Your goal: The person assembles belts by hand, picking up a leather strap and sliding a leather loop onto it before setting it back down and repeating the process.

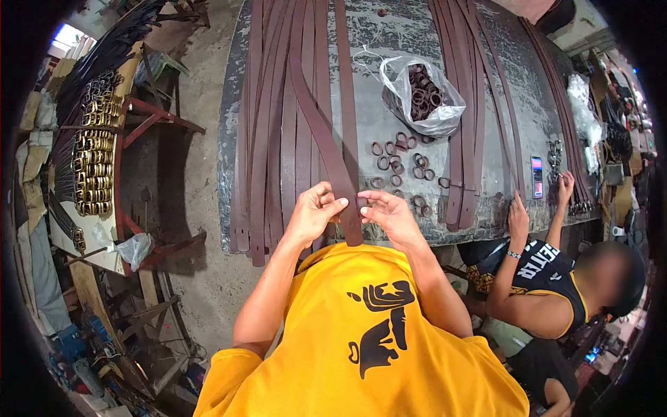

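A dark brown leather belt strap (321,132) runs down the table toward my yellow shirt, its near end hanging over the edge. My left hand (313,214) pinches the strap's left edge between thumb and curled fingers. On the opposite edge, the thumb and forefinger of my right hand (390,217) close near the strap's end. Whether a small part sits between those fingertips is too fine to make out. Several flat brown straps (286,139) lie side by side beyond my left hand. Loose brown leather loops (396,165) are scattered beyond my right hand.
A clear plastic bag (445,119) holds many loops. More straps (460,153) lie to the right, near a phone (537,177). A co-worker (542,285) sits at the table's right, hands on it. At left, gold buckles (96,170) line a bench with red legs (142,128).
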Demonstrator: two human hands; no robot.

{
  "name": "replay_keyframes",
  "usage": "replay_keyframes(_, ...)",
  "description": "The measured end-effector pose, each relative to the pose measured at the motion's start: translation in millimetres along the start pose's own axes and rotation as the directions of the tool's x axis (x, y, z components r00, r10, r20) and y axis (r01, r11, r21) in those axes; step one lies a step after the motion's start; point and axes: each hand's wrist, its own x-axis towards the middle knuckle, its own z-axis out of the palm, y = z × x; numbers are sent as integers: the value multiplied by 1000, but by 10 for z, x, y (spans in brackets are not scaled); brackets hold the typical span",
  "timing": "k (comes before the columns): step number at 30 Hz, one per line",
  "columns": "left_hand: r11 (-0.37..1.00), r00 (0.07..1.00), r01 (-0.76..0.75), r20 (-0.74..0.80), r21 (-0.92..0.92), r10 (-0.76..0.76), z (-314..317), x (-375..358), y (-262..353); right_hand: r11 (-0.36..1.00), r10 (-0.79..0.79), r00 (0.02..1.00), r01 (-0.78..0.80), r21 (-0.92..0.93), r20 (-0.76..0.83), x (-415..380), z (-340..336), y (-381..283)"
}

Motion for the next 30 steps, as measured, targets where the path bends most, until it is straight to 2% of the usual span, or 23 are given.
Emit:
replay_keyframes(4, 999, 999, -16, -38, -34, 15, 17, 21, 142, 971, 81, 995, -92, 223, 58, -121, -102, -39)
replay_keyframes(10, 983, 991, -105, -99, -148, 91, -7, 135, 347, 933, 46, 996, -71, 352, 77, -278, -212, -54)
replay_keyframes(14, 962, 984, -135, -148, -238, 101, 161, 177, 391, 938, 43, 999, -37, 345, -11, -314, -196, 18)
replay_keyframes(17, 944, 965, -186, -230, -272, 123, 269, 332, 107, 938, 2, 994, 35, 345, -106, -346, -128, 84)
replay_keyframes(21, 955, 950, -150, -304, -254, 68, 485, 364, -66, 947, -27, 981, 86, 309, -191, -434, -174, 174)
replay_keyframes(23, 949, 972, -117, -230, -291, 50, 508, 374, -143, 957, -24, 971, 92, 277, -238, -473, -236, 221)
replay_keyframes(30, 970, 980, -75, -197, -230, 29, 567, 316, -201, 971, 11, 959, 57, 230, -284, -496, -191, 184)
